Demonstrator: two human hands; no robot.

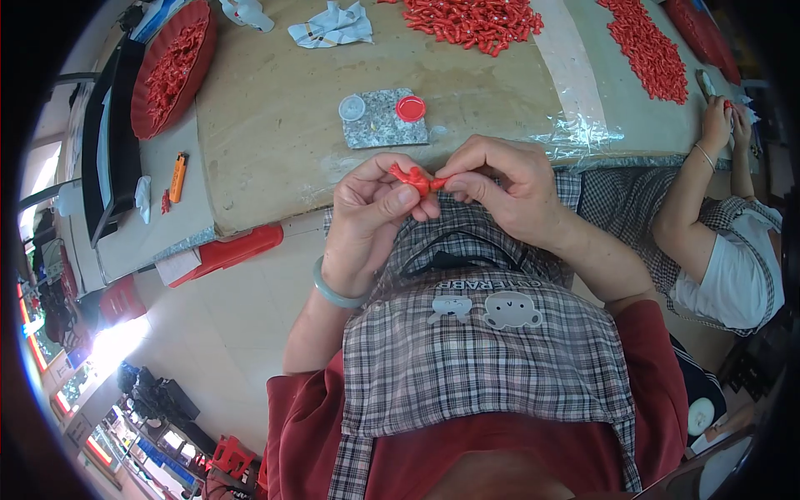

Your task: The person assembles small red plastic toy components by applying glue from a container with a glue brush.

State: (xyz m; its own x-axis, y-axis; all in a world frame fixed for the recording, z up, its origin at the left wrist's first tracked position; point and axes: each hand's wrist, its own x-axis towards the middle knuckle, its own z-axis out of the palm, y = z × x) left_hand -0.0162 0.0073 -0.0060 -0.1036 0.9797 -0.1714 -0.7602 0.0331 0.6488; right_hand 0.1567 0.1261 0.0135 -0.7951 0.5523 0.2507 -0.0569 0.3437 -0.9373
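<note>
Between my two hands, just off the table's front edge, is a small red plastic figure [414,178] with limb-like parts. My left hand [367,200] is closed around its body, thumb pressed on the near side; a pale bangle circles that wrist. My right hand [521,187] pinches the figure's right end between thumb and forefinger. Just beyond them, on the table, lies a speckled stone slab [379,135]. A small round cup with whitish content [352,107] and a red round cup [410,108] sit on its top.
A heap of similar red pieces [475,21] lies at the back, another [646,50] farther right. At left are a red basket [143,112] of pieces and an orange-handled tool [178,175]. Crumpled paper [333,25] lies behind the slab. A co-worker's hand [715,123] is at the right.
</note>
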